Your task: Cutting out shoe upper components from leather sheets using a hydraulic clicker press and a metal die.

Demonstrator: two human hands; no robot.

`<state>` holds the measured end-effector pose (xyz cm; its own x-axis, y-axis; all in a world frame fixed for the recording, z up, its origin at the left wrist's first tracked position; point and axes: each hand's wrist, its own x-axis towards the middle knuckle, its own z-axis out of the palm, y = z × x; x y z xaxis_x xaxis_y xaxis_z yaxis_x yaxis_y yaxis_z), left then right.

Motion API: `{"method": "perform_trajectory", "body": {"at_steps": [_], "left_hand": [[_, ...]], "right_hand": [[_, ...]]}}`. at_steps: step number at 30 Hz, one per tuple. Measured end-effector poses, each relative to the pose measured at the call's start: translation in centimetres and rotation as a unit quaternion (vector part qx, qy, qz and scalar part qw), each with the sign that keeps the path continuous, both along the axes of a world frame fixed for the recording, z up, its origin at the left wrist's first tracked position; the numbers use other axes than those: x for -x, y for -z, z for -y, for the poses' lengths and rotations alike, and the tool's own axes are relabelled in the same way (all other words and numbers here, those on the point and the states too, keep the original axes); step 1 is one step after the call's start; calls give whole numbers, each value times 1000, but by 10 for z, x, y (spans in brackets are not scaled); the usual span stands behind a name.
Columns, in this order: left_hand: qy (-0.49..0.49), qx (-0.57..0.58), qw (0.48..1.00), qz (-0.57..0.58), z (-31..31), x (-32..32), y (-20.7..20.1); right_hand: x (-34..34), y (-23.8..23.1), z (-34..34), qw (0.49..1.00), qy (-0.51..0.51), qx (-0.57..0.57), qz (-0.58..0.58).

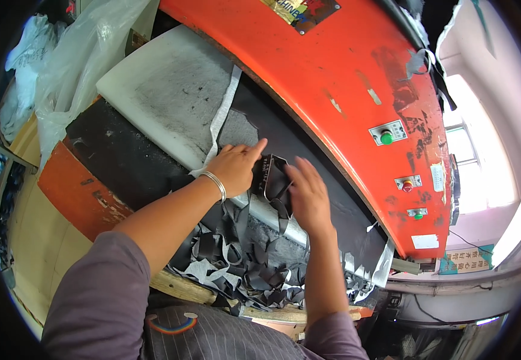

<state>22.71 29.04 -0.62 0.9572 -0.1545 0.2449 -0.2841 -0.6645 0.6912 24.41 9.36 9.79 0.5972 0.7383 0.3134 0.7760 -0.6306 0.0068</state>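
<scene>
A small black cutting die (268,174) with metal edges stands on a black sheet of material (332,174), between my two hands. On its left is my left hand (235,168), index finger stretched out over the sheet and the lower fingers partly hidden. My right hand (310,195) is close to the die's right side, its fingers extended and loosely apart. I cannot tell whether either hand touches the die. Thin black offcut strips (281,216) hang just below it. Under the sheet lies a thick white cutting board (164,90), smudged dark on top.
A large orange-red press beam (332,78) with green and red buttons (386,137) spans above the sheet. Tangled scraps (242,258) heap along the near edge, above a wooden ledge (182,286). Clear plastic bags (86,60) stand at far left.
</scene>
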Motion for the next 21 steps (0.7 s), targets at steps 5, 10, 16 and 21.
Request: {"method": "perform_trajectory", "body": {"at_steps": [5, 10, 16, 21], "left_hand": [[-51, 107, 993, -24, 1, 4, -6], [-32, 73, 997, 0, -5, 6, 0], [0, 23, 1000, -10, -3, 3, -7], [-1, 28, 1000, -2, 0, 0, -6]], "right_hand": [[-48, -4, -24, 966, -158, 187, -76], [-62, 3, 21, 970, 77, 192, -130], [-27, 47, 55, 939, 267, -110, -188], [-8, 51, 49, 919, 280, -207, -184]]}}
